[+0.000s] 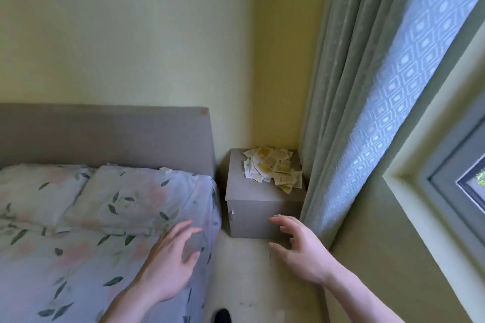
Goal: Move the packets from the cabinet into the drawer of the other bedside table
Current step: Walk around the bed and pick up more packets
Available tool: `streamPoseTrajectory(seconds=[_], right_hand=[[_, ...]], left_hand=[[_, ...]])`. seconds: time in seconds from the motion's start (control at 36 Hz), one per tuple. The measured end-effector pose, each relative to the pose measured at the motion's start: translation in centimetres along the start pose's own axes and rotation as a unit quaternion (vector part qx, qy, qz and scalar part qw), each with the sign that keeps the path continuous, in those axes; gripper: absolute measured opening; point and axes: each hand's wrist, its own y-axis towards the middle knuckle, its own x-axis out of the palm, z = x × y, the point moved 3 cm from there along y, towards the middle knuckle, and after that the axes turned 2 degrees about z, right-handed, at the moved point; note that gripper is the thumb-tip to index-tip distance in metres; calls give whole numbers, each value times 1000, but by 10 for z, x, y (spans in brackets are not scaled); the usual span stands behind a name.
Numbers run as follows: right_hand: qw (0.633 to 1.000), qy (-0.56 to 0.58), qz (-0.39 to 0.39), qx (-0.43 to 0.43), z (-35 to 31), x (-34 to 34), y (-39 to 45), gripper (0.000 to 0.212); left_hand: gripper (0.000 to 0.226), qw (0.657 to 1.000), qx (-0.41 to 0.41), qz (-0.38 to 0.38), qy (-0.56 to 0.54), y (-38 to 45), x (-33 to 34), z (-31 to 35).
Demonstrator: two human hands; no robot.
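Yellow-white packets (271,169) — heaped on grey bedside cabinet (258,214) by curtain (330,113) | left hand (172,262) — fingers spread, empty, over bed (78,257) | right hand (299,246) fingers apart, empty, before cabinet front

Soft daylight from window (469,178) at right; hands motion-blurred; wide-angle edge bending

No readable text anywhere — packets (273,169) on the bedside table (262,207), print too blurred
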Motion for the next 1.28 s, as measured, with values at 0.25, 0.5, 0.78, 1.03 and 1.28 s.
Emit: streamPoseTrajectory(seconds=[0.25,0.5,0.78,1.03,1.28], right_hand=[[998,-25,12,64,28,-26,135,54],[991,-18,33,126,55,-57,233,52],[978,43,-5,202,130,-86,367,49],[965,81,-25,249,253,-74,481,41],[953,-4,-39,301,293,-70,547,36]], left_hand=[[43,1000,25,-4,8,168,-14,-8],[45,993,75,-90,23,328,0,20],[39,987,14,-161,-10,472,59,48],[38,979,-51,-199,-16,561,105,45],[42,975,-85,-204,-3,644,172,20]])
